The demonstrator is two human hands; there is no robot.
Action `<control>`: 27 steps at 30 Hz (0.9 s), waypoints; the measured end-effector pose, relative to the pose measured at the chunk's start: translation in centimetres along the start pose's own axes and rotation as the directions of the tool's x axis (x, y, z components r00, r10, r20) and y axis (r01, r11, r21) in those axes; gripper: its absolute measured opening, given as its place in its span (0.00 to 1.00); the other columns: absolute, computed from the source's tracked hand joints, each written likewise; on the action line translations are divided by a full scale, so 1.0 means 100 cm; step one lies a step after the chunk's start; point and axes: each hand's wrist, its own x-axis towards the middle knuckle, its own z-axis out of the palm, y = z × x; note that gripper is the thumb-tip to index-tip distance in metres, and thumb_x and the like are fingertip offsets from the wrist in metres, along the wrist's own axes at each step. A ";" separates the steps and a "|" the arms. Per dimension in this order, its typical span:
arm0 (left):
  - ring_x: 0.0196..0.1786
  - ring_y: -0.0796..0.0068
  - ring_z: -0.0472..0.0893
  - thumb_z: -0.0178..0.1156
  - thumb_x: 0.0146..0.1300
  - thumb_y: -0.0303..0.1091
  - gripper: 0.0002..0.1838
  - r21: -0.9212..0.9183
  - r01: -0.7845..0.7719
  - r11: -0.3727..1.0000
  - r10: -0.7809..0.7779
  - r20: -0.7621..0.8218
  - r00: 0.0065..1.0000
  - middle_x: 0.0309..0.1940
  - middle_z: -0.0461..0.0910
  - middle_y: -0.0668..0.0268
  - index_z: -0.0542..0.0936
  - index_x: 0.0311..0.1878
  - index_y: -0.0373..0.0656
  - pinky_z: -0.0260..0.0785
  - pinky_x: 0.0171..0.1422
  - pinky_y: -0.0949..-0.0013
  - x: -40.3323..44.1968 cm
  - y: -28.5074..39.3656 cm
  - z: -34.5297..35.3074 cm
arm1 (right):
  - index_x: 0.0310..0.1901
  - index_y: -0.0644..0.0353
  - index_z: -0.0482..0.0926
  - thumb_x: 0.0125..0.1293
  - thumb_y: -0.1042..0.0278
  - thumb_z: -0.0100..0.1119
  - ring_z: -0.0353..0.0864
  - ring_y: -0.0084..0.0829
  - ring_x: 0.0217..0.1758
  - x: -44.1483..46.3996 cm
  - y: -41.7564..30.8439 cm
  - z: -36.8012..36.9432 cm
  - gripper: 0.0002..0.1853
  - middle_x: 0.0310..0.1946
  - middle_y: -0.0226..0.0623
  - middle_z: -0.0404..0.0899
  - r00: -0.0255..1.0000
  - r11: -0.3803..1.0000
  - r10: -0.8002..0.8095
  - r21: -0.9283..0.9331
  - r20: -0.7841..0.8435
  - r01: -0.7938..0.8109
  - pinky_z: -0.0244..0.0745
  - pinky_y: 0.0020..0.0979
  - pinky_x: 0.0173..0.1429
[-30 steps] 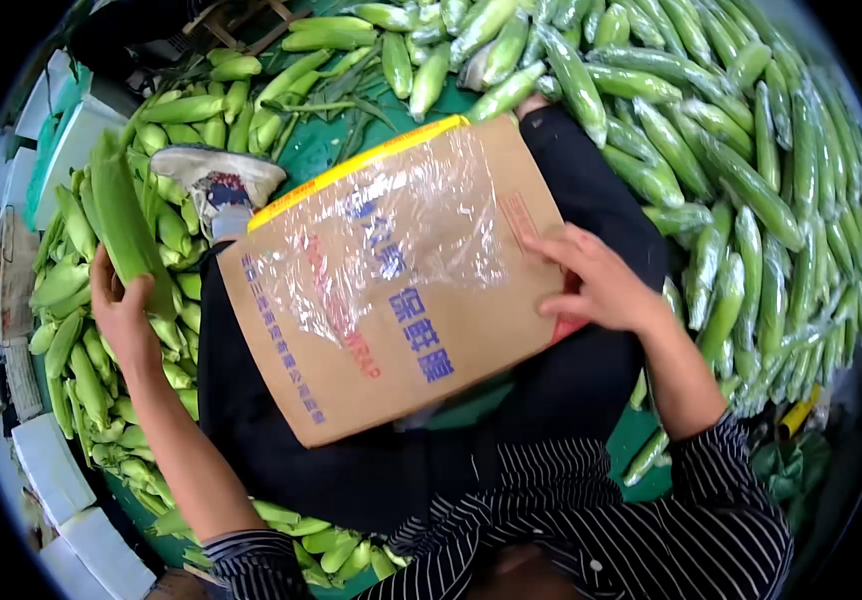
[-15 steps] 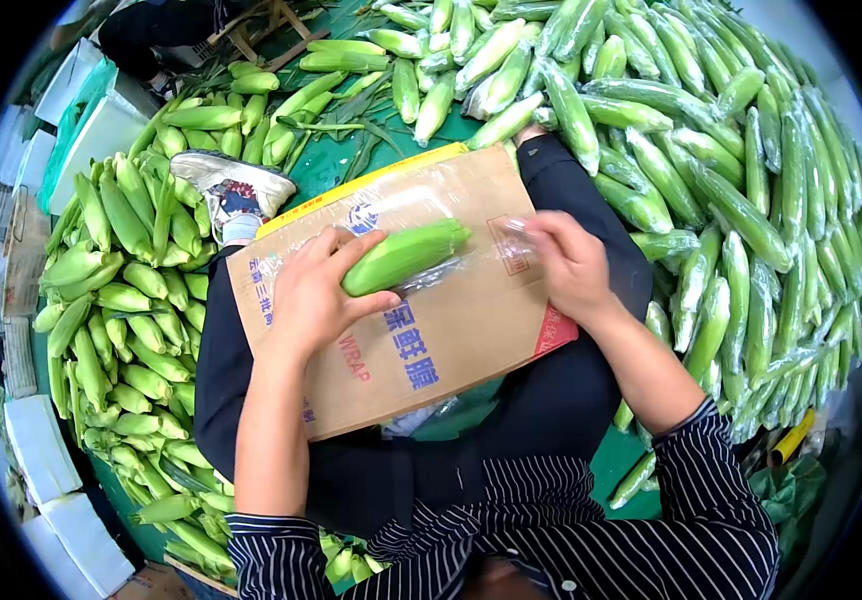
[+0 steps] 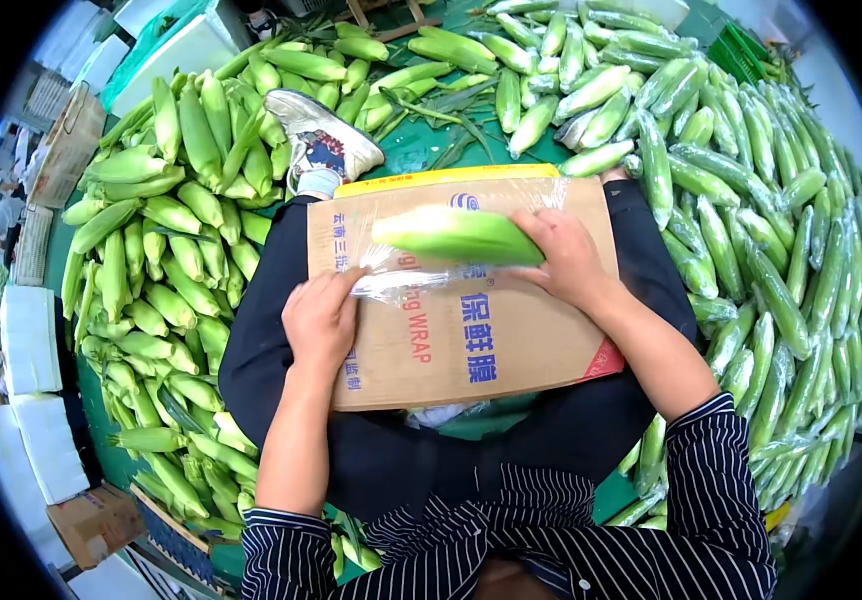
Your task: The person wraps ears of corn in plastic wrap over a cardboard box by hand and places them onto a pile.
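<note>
A green ear of corn in its husk, a little blurred, lies crosswise over the cardboard on my lap. My right hand is closed around its right end. Thumb and fingers of my left hand pinch the edge of clear plastic wrap at the lower left of the ear. Between that hand and the corn the film is stretched out, crinkled and shiny. More film shows along the cardboard's upper right edge, near a yellow strip.
Unwrapped ears of corn are heaped on the left. A large pile of film-wrapped ears fills the right. A shoe stands beyond the cardboard, with loose husk leaves beside it. White boxes line the far left.
My left hand has gone from the corn to the film's edge, and my right hand from the film to the corn's right end. The corn has turned end for end. The view has shifted left.
</note>
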 end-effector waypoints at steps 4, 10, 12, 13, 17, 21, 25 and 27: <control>0.50 0.60 0.91 0.66 0.70 0.21 0.10 -0.237 0.103 0.966 -0.147 -0.179 0.973 0.48 0.91 0.54 0.90 0.51 0.37 0.81 0.57 0.64 -0.057 0.015 -0.010 | 0.64 0.55 0.78 0.58 0.45 0.79 0.84 0.49 0.44 -0.027 -0.028 -0.027 0.37 0.42 0.43 0.82 0.970 0.990 -0.139 0.057 0.198 0.130 0.80 0.46 0.48; 0.73 0.48 0.78 0.65 0.72 0.39 0.25 -0.250 0.050 0.967 -0.065 -0.052 0.997 0.64 0.83 0.47 0.82 0.67 0.34 0.61 0.83 0.44 -0.091 0.084 0.011 | 0.62 0.57 0.81 0.61 0.36 0.76 0.86 0.47 0.43 -0.036 -0.082 -0.042 0.37 0.43 0.43 0.84 0.860 0.996 -0.067 0.083 0.505 0.029 0.81 0.44 0.49; 0.74 0.50 0.75 0.66 0.70 0.49 0.30 0.026 0.077 0.997 -0.079 0.095 0.992 0.66 0.80 0.50 0.83 0.67 0.38 0.57 0.83 0.43 -0.051 0.090 0.015 | 0.61 0.57 0.82 0.59 0.33 0.74 0.86 0.47 0.47 -0.008 -0.072 -0.040 0.38 0.46 0.44 0.84 0.927 0.995 0.003 -0.094 0.375 0.035 0.81 0.45 0.51; 0.72 0.48 0.76 0.66 0.70 0.48 0.28 0.156 0.064 0.986 -0.085 0.137 0.987 0.65 0.80 0.51 0.84 0.66 0.40 0.59 0.81 0.44 -0.017 0.089 0.014 | 0.61 0.57 0.82 0.58 0.32 0.74 0.86 0.47 0.48 0.001 -0.060 -0.033 0.39 0.47 0.44 0.84 0.977 0.994 0.020 -0.108 0.211 0.003 0.81 0.46 0.52; 0.69 0.51 0.78 0.69 0.69 0.48 0.23 0.441 -0.084 0.894 0.115 -0.044 0.992 0.64 0.82 0.55 0.87 0.61 0.45 0.65 0.76 0.49 0.127 0.052 0.036 | 0.65 0.59 0.77 0.59 0.38 0.76 0.83 0.47 0.55 0.038 -0.053 -0.024 0.41 0.55 0.46 0.81 1.000 0.987 -0.017 -0.158 0.023 0.020 0.79 0.46 0.57; 0.75 0.54 0.74 0.67 0.65 0.33 0.22 -0.171 0.079 0.982 -0.055 0.140 0.989 0.69 0.80 0.57 0.84 0.63 0.43 0.62 0.81 0.46 0.141 0.056 0.050 | 0.59 0.61 0.77 0.53 0.39 0.79 0.82 0.49 0.59 0.067 -0.020 0.011 0.40 0.55 0.46 0.81 0.999 0.971 -0.001 -0.237 0.036 0.009 0.81 0.44 0.59; 0.80 0.57 0.71 0.63 0.58 0.28 0.36 0.246 -0.365 0.898 0.352 0.097 0.931 0.74 0.76 0.61 0.77 0.74 0.49 0.57 0.84 0.41 0.077 0.069 0.046 | 0.53 0.65 0.80 0.50 0.47 0.83 0.84 0.55 0.55 0.068 -0.017 0.009 0.36 0.48 0.54 0.84 0.989 0.998 0.045 0.041 0.144 -0.052 0.81 0.50 0.58; 0.68 0.55 0.81 0.70 0.50 0.29 0.36 0.320 -0.544 0.775 0.568 0.024 0.823 0.68 0.82 0.60 0.82 0.68 0.48 0.66 0.78 0.47 0.076 0.057 0.037 | 0.56 0.68 0.81 0.57 0.41 0.77 0.84 0.60 0.58 0.052 -0.041 -0.001 0.38 0.52 0.61 0.85 0.952 0.943 0.137 0.257 0.273 -0.209 0.79 0.49 0.66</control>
